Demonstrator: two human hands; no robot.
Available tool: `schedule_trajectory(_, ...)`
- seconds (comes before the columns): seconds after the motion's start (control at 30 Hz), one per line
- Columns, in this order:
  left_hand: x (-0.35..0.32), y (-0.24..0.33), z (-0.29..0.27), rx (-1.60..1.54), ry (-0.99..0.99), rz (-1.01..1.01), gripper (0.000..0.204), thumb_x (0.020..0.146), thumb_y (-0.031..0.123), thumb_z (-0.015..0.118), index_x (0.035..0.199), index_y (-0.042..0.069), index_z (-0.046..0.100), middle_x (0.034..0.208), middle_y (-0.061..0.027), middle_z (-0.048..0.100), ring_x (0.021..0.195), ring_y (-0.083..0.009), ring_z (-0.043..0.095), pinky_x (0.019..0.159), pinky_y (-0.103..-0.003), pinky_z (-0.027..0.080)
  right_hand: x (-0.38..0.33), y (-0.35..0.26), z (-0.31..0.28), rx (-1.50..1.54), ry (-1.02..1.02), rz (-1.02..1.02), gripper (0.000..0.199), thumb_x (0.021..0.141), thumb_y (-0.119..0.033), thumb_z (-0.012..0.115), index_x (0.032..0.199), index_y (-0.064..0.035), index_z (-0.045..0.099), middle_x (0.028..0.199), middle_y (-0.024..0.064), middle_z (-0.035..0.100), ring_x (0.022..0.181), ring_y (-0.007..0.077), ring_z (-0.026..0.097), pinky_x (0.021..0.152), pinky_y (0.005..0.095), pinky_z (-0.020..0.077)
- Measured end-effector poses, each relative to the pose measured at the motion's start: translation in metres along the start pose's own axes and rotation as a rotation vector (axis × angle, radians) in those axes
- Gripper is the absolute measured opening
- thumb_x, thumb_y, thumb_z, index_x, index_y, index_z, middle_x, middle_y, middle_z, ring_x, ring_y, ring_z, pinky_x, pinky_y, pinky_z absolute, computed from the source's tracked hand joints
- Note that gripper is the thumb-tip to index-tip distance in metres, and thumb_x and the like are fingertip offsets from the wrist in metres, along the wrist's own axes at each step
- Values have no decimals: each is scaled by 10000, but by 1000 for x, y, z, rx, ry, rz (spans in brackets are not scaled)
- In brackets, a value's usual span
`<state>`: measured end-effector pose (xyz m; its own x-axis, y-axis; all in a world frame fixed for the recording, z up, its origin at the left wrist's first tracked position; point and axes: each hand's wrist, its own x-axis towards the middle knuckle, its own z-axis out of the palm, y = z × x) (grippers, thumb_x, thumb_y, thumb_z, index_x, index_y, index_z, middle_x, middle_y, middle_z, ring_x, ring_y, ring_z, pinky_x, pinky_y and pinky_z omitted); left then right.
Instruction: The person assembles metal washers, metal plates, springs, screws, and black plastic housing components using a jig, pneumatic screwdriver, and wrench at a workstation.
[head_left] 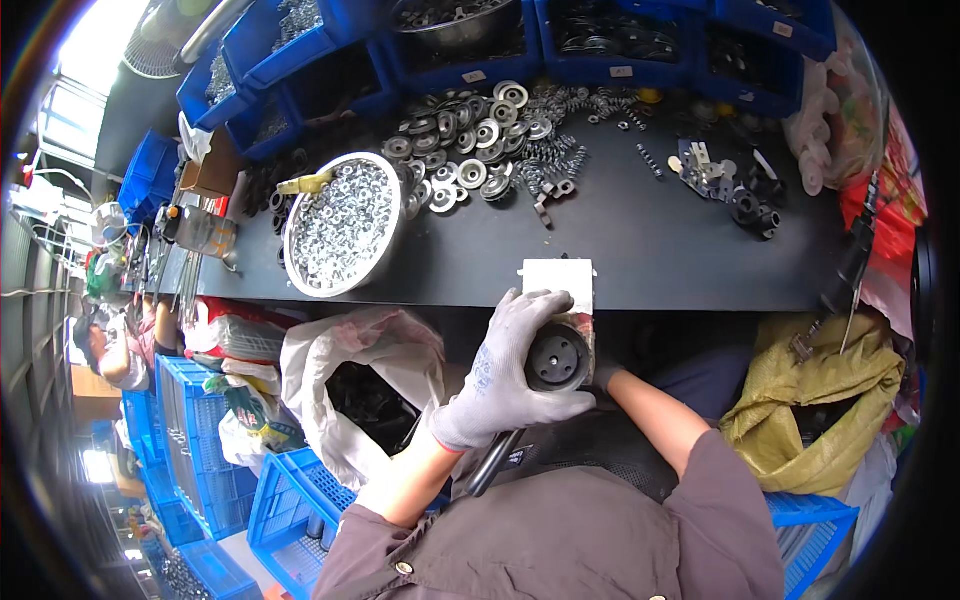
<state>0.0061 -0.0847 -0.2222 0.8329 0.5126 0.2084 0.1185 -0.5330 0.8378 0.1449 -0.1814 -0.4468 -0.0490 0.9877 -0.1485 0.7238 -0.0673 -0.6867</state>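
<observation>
My left hand point(505, 385), in a pale grey glove, wraps its thumb and fingers around a round black disc-shaped part point(558, 360) with several small holes. A black rod point(495, 465) sticks out below this hand, toward my lap. Just beyond my fingertips, a whitish plate point(556, 272) lies at the front edge of the dark table. My right hand point(604, 374) is mostly hidden behind the round part; only a dark bit near the wrist shows, and its fingers cannot be seen.
A metal bowl point(388, 245) of small metal pieces stands on the dark table point(690, 260). Behind it lie piled round discs point(470, 174), springs point(560, 165) and metal brackets point(705, 172). Blue bins point(620, 75) line the back. Open sacks point(300, 370) point(760, 400) flank my lap.
</observation>
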Motion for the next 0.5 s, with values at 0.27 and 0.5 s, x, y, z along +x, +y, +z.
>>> schedule_trajectory(0.27, 9, 2, -1, -10, -53, 2, 767, 556, 219, 885, 1249, 43, 608, 1236, -139, 620, 1268, -317, 540, 1199, -540, 209, 15, 15, 32, 223, -72, -43, 415, 901, -406, 580, 1156, -87, 654, 1095, 167, 674, 985, 362, 666, 848, 523, 513)
schedule_trajectory(0.5, 5, -14, 0, -216, -68, 13, 735, 627, 218, 886, 1274, 99, 559, 1238, -75, 633, 1252, -276, 561, 1201, -578, 122, 12, 50, 48, 373, -107, -66, 400, 906, -400, 578, 1155, -96, 654, 1108, 164, 669, 994, 358, 661, 856, 519, 509)
